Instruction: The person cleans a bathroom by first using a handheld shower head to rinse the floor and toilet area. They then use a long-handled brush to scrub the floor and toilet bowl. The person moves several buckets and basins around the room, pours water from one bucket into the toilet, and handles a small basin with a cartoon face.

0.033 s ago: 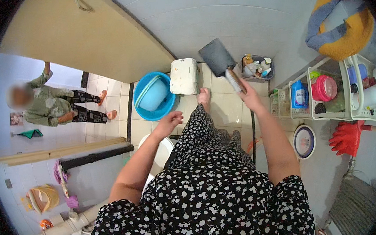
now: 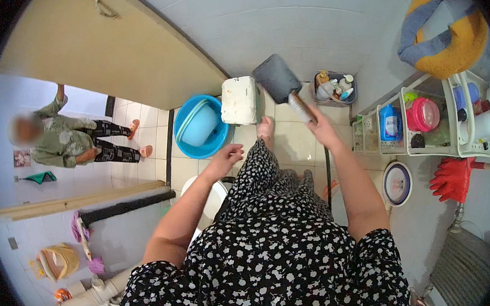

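My right hand [image 2: 322, 127] is closed around a brush [image 2: 300, 108] with pale bristles and a brown back, held out over the tiled floor. A flat, dark grey dustpan-shaped piece [image 2: 276, 79] extends from the brush's far end; whether the two are joined I cannot tell. My left hand [image 2: 225, 161] hovers with fingers loosely curved and apart, nothing visible in it. Nearest to it is a blue basin [image 2: 215, 149] with lighter blue tubs [image 2: 199, 125] inside. A white, block-shaped package [image 2: 239, 100] stands beside the basin, close to my foot [image 2: 265, 127].
A grey basket of bottles [image 2: 351, 95] stands by the wall. To the right are a white rack [image 2: 426, 151] with containers, red gloves [image 2: 450, 180] and a round basin [image 2: 397, 184]. Another person [image 2: 59, 133] is at the doorway beside a tan door [image 2: 116, 54].
The brush has turned in my right hand, its bristles now on the left side. The dark grey piece has swung slightly left and nearer. My left hand has shifted slightly right.
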The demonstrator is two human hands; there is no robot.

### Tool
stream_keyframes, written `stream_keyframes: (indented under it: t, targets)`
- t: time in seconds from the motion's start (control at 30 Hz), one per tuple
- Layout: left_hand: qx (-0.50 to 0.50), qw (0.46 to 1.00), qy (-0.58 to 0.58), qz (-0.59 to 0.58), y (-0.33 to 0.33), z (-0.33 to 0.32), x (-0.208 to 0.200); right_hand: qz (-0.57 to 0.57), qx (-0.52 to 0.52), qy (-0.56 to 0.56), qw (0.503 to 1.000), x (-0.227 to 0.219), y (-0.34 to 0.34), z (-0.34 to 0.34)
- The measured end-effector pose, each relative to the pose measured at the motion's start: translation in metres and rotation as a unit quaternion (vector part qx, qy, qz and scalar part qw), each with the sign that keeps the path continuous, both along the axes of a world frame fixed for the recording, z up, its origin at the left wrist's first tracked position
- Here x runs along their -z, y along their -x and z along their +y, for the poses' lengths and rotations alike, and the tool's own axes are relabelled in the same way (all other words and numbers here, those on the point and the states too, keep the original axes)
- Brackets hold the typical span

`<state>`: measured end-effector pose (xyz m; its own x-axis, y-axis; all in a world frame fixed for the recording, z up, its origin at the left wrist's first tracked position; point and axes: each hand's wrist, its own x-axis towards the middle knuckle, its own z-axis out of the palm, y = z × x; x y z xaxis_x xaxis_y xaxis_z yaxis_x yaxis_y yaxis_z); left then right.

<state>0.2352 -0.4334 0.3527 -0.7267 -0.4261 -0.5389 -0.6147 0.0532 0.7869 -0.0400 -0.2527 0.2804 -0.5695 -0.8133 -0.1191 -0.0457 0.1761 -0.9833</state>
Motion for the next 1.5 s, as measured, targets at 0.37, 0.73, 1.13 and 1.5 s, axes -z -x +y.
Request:
stream_keyframes:
  t: [0.37, 0.73, 1.13, 1.5]
  targets:
    - [-0.258, 0.932, -0.246, 0.072, 0.143, -0.032, 0.061, 0.001, -0.018, -0.047, 0.999, 0.032, -0.035, -0.069]
    - [-0.185, 0.908, -0.377, -0.015, 0.197, -0.125, 0.101, -0.003, 0.049, -0.121, 0.991, 0.097, -0.019, -0.127]
    - [0.124, 0.954, -0.191, -0.195, 0.275, -0.181, 0.296, 0.009, 0.081, -0.341, 0.937, 0.214, 0.019, -0.073]
    - [0.098, 0.983, -0.061, -0.139, 0.457, -0.084, 0.573, -0.029, 0.185, -0.404, 0.895, 0.318, -0.013, 0.04]
